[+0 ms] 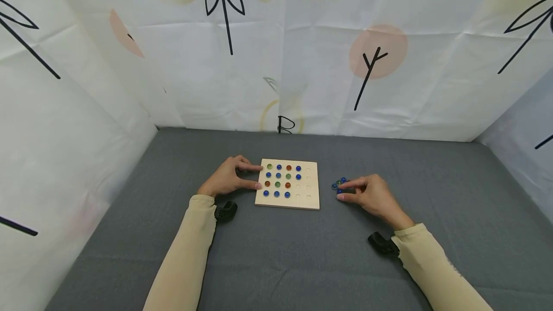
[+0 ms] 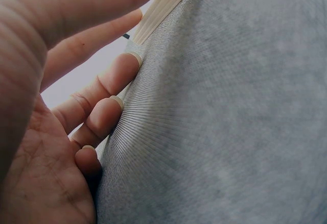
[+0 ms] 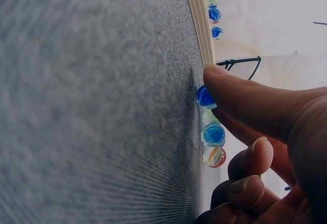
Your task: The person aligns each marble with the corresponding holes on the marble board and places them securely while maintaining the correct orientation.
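Note:
A light wooden board (image 1: 303, 204) lies flat on the grey cloth, with blue, green and red marbles seated in rows of hollows. Bare hollows show in its right-hand columns. At the board's left edge, my left hand (image 1: 232, 175) rests its extended thumb and index finger against the wood. To the right of the board, my right hand (image 1: 374, 197) has thumb and index fingertips around a blue marble (image 3: 206, 97), low at the cloth. Beside those fingers sits a small cluster of loose marbles (image 3: 213, 134), partly covered by the hand in the head view.
Grey cloth (image 1: 276, 258) covers the table on all sides of the board. White printed fabric (image 1: 311, 85) hangs behind and at both sides. Dark devices are strapped at the left wrist (image 1: 226, 211) and right wrist (image 1: 382, 245).

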Available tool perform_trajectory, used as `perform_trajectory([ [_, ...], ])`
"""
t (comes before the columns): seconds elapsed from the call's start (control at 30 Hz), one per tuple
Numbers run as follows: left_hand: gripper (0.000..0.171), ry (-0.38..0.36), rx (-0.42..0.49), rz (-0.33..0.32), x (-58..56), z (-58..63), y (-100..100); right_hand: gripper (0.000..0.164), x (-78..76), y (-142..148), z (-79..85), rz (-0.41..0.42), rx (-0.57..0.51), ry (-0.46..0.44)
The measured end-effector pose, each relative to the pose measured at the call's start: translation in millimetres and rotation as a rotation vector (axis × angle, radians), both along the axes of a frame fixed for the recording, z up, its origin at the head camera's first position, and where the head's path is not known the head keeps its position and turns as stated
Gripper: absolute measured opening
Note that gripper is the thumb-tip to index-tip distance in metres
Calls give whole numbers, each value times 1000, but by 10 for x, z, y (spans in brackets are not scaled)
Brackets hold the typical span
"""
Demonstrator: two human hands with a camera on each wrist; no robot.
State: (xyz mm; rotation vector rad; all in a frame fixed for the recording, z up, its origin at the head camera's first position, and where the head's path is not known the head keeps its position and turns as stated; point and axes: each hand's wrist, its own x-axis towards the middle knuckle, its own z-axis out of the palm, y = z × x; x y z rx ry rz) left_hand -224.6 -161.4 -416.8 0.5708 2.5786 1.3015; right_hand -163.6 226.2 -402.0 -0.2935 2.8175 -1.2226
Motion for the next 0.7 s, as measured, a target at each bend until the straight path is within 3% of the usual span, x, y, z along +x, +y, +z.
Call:
perform_trajectory([
  [0.7,51,8,-5,-6,10,11,-1,22,20,1,5,34,9,-13],
])
